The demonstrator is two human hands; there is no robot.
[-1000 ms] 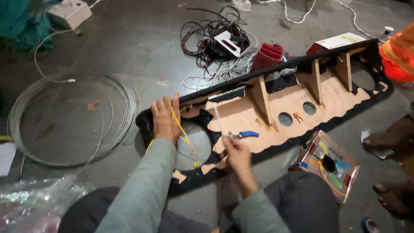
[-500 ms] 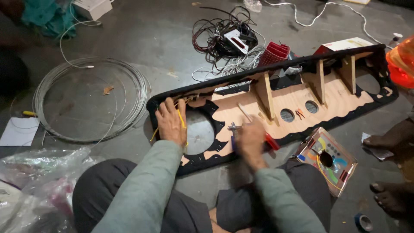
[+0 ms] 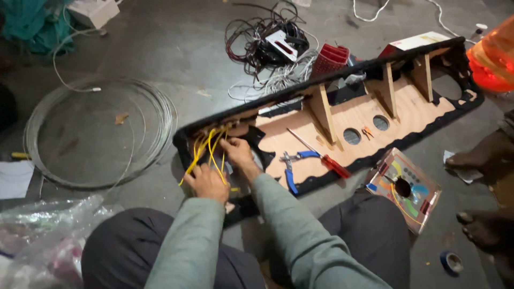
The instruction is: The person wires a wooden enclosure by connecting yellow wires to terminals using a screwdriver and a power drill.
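Right hand [image 3: 235, 152] moved to yellow wires [image 3: 206, 147], fingertips hidden

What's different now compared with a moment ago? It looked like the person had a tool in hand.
The right hand has let go of the blue-handled pliers, which now lie on the wooden panel beside the red-handled screwdriver, and moved left to the yellow wires. The left hand stays at those wires. The wire coil on the floor is unchanged.
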